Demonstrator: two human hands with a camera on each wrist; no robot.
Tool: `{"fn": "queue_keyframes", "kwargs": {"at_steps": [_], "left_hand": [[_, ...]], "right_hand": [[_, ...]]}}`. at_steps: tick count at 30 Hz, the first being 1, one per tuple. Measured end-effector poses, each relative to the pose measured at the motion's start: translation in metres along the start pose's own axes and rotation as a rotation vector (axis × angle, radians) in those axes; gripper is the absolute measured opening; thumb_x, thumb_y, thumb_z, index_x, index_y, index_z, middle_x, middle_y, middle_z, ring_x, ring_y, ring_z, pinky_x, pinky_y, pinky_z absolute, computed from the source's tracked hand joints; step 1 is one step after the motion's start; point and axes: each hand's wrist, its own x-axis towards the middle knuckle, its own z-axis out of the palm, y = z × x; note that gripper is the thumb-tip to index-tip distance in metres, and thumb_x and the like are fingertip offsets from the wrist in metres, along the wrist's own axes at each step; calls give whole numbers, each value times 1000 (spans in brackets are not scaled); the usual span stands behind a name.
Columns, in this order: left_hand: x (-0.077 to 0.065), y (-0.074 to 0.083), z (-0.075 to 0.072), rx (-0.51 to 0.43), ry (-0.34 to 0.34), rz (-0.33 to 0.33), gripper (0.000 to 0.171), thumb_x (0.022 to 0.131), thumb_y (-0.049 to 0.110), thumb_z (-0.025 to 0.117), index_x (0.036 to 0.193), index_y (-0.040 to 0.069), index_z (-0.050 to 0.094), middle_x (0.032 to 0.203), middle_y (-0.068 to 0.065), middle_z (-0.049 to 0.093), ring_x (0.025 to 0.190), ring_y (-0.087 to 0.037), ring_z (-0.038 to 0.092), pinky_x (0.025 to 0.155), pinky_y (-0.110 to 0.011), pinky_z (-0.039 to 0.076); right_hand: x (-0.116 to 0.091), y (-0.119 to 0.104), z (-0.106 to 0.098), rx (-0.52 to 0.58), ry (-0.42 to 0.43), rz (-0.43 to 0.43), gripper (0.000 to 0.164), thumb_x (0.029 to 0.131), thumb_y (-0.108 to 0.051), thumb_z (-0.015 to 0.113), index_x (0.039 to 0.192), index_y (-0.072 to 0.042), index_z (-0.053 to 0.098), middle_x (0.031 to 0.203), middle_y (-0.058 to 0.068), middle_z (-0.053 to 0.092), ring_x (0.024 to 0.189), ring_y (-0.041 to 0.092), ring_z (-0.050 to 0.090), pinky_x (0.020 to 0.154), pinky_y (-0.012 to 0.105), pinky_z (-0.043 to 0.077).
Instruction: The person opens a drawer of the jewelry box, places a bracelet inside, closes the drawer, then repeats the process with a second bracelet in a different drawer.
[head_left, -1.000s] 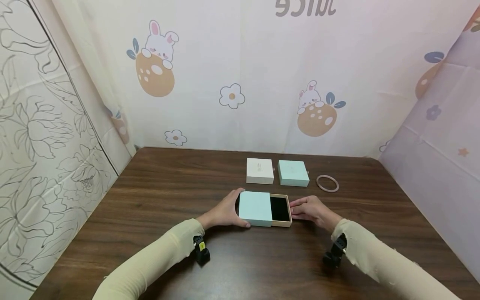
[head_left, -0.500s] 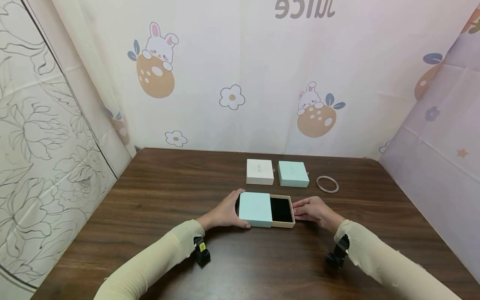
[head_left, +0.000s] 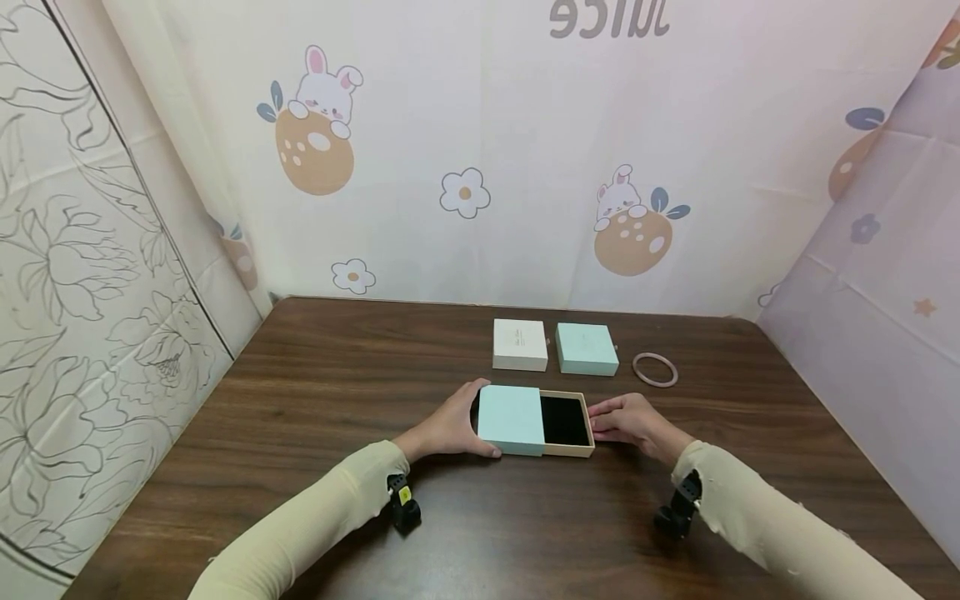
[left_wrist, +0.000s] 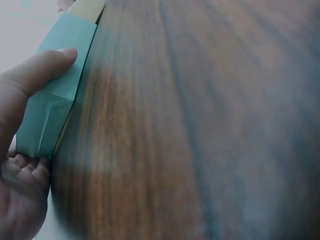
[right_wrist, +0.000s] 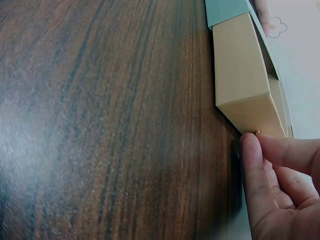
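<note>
A mint-green drawer box lies on the table in front of me, its sleeve [head_left: 512,417] on the left and its cream drawer [head_left: 567,451] drawn out to the right. Black padding [head_left: 564,419] lines the drawer. My left hand [head_left: 448,423] grips the sleeve's left end, thumb along the near side, as the left wrist view also shows. At the drawer's right end, my right hand [head_left: 628,423] pinches a tiny pull tab [right_wrist: 258,132] between thumb and finger; most of the tab is hidden by the fingertips.
Behind the box stand a closed white box [head_left: 520,343] and a second mint-green box [head_left: 587,348]. Right of them lies a pale pink ring [head_left: 658,384], like a bangle. Patterned curtains [head_left: 465,100] border the brown wooden table [head_left: 360,358] at the back and sides.
My right hand has moved a little to the right, and the drawer has slid further out of the sleeve with it. The left hand and sleeve have stayed in place.
</note>
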Motion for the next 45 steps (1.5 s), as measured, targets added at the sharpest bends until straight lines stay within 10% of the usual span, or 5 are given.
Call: {"fn": "queue_keyframes", "kwargs": {"at_steps": [29, 45], "left_hand": [[-1, 2, -1, -7, -13, -24, 108, 55, 49, 78, 138, 7, 22, 128, -5, 36, 108, -15, 42, 89, -35, 37], [-1, 3, -1, -5, -10, -23, 108, 55, 48, 78, 138, 7, 22, 127, -5, 37, 107, -15, 42, 89, -35, 37]], "right_hand": [[-4, 2, -9, -16, -41, -30, 32, 79, 7, 56, 109, 17, 51, 82, 11, 64, 73, 17, 61, 69, 34, 50], [-3, -6, -37, -244, -18, -68, 36, 85, -15, 55, 111, 10, 54, 86, 13, 64, 76, 22, 61, 68, 39, 49]]}}
